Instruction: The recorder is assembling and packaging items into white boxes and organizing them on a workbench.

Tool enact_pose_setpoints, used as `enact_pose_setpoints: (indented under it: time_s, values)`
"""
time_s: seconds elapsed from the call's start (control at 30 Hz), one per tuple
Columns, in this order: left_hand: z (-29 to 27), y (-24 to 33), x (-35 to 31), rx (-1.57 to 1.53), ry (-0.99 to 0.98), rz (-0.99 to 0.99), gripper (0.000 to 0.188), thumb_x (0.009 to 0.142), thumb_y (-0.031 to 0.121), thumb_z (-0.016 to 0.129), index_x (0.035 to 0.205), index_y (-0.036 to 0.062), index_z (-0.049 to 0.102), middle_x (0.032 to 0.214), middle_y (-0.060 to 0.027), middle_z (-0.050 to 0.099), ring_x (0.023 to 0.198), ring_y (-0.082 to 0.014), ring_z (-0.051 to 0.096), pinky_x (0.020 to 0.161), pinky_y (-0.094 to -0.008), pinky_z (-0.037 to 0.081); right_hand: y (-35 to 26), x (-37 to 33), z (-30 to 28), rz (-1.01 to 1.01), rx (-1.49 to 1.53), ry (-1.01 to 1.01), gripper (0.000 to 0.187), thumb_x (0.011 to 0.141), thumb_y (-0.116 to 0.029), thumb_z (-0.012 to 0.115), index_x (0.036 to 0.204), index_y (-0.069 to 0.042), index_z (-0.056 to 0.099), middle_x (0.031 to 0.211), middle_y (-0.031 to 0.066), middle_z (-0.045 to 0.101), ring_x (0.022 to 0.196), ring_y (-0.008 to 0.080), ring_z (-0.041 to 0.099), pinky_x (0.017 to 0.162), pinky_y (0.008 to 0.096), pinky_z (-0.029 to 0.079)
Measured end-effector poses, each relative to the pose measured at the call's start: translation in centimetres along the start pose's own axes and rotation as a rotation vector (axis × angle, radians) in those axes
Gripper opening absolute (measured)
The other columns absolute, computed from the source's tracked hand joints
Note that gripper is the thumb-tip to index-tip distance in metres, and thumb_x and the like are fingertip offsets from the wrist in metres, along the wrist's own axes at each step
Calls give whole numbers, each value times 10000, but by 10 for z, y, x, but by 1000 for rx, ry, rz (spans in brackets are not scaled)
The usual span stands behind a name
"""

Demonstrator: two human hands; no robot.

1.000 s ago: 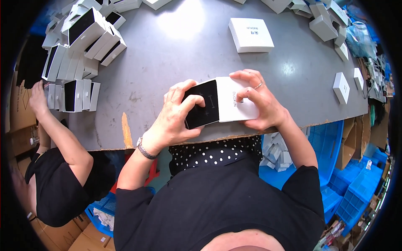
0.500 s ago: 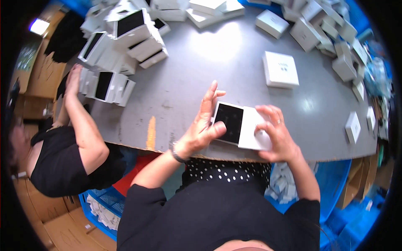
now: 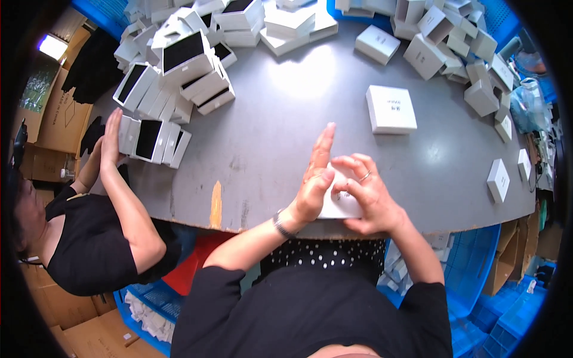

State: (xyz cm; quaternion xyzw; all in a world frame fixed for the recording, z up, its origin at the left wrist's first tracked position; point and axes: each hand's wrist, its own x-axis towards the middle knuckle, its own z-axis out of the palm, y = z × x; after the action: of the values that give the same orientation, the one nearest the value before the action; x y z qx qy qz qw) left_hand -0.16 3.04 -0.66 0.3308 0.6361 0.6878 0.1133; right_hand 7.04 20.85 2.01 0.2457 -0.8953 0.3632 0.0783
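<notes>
A small white box (image 3: 340, 206) lies at the table's near edge, between my hands. Its white lid faces up, and no black inside shows now. Fingers and thumb of my right hand (image 3: 371, 200) are curled round the box from the right, with a ring on one finger. Along the left side of the box stands my left hand (image 3: 311, 191), its fingers stretched out straight and its thumb against the box edge. How far down the lid sits cannot be seen behind the fingers. A closed white box (image 3: 392, 110) rests farther back to the right.
Open white trays with black insides (image 3: 182, 55) are stacked at the back left. White lids and boxes (image 3: 427, 56) pile up at the back right. At the left, a co-worker's hand (image 3: 109, 140) touches a row of trays. Blue crates (image 3: 471, 268) stand below the table edge.
The white lid, held beside the black-lined tray before, is now over it and hides the black inside. My hands have come closer together. The co-worker's hands stay by the tray row.
</notes>
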Motion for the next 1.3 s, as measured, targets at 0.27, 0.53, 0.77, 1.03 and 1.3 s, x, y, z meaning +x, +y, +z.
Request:
enact_pose_setpoints:
  time_s: [0.27,0.53,0.77,1.03,1.3]
  values:
    - [-109,37,78,1344,394,451,599,797,348,778,1302,68,616,1387,-191,501,1354,-386,397,1130,-570,315,-18,-76,-78,446,-317,-90,582,600,-230,795,1143,-133,610,1411,156,486,1338,422,405,1105,552,349]
    - [-246,36,123,2054,697,397,662,809,694,703,960,57,605,876,-174,668,780,-402,655,718,-594,503,59,-12,-46,534,-543,247,910,732,-536,787,1510,-204,450,1615,245,291,1507,484,189,1102,679,279]
    - [-233,32,159,2032,669,698,558,813,595,733,965,69,629,849,-138,673,731,-389,642,711,-563,480,80,-19,-43,504,-487,193,770,731,-410,798,1423,-198,537,1542,212,400,1244,393,492,992,484,420]
    - [-156,72,129,1286,311,678,293,907,363,735,873,82,659,767,-99,636,729,-334,612,747,-509,470,-24,-148,-49,755,-787,338,771,715,-557,772,1325,-123,590,1444,219,466,1294,451,421,1104,569,290]
    - [-25,22,18,963,-471,357,267,784,234,794,858,80,589,886,-144,574,989,-393,548,955,-500,412,-3,-131,-36,568,-577,511,764,724,-452,774,1373,-100,576,1421,263,513,1183,435,534,1012,518,461]
